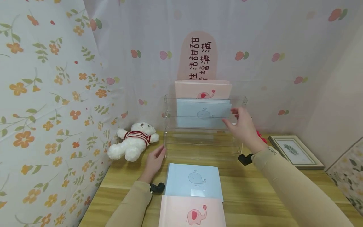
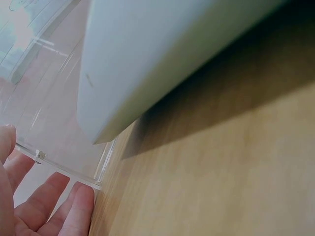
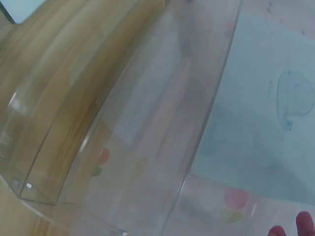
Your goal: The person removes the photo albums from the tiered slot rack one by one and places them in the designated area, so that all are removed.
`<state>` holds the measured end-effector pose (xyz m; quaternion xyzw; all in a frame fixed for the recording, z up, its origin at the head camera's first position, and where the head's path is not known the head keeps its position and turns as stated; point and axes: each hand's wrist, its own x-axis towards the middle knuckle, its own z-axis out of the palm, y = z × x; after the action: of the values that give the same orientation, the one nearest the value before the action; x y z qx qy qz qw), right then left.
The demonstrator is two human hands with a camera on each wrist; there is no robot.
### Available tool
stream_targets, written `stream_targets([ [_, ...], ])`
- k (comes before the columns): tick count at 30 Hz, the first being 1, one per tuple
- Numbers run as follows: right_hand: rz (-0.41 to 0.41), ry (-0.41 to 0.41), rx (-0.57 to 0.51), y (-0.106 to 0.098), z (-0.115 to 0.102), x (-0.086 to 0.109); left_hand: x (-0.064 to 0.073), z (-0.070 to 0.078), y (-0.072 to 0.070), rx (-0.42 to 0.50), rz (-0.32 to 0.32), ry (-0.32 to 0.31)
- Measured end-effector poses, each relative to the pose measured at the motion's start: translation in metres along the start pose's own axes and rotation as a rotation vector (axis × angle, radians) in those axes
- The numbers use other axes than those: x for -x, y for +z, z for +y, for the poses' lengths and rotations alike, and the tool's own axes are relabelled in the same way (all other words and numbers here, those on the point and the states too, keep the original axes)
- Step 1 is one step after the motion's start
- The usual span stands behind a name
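Observation:
A clear acrylic tiered rack [image 1: 165, 132] stands against the back curtain. On its upper tiers a pink booklet [image 1: 187, 90] with an elephant rises behind a pale blue booklet [image 1: 188, 118] with a whale. My left hand [image 1: 154, 162] grips the rack's lower left side panel, thumb on one face and fingers [image 2: 47, 201] on the other. Beside the blue booklet's right edge is my right hand [image 1: 243, 127], its thumb and fingers spread apart. In the right wrist view only its fingertips [image 3: 305, 225] show, just past the booklet's edge.
Nearer me on the wooden table [image 1: 249, 195] lie another blue whale booklet [image 1: 181, 176] and a pink elephant booklet [image 1: 175, 211], overlapping. A white teddy bear [image 1: 133, 146] sits left of the rack. To the right are a picture frame [image 1: 296, 154] and something red [image 1: 260, 135].

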<state>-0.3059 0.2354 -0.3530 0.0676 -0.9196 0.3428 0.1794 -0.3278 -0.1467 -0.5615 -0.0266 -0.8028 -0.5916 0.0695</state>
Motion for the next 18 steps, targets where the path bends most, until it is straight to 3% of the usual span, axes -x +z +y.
stream_targets([
  [5,0.063,0.068,-0.088,-0.001,0.006,-0.017,0.000,0.001,0.001,-0.009,-0.005,0.008],
  [18,0.028,0.182,-0.181,-0.001,-0.010,-0.043,-0.001,0.002,-0.001,-0.015,0.005,0.026],
])
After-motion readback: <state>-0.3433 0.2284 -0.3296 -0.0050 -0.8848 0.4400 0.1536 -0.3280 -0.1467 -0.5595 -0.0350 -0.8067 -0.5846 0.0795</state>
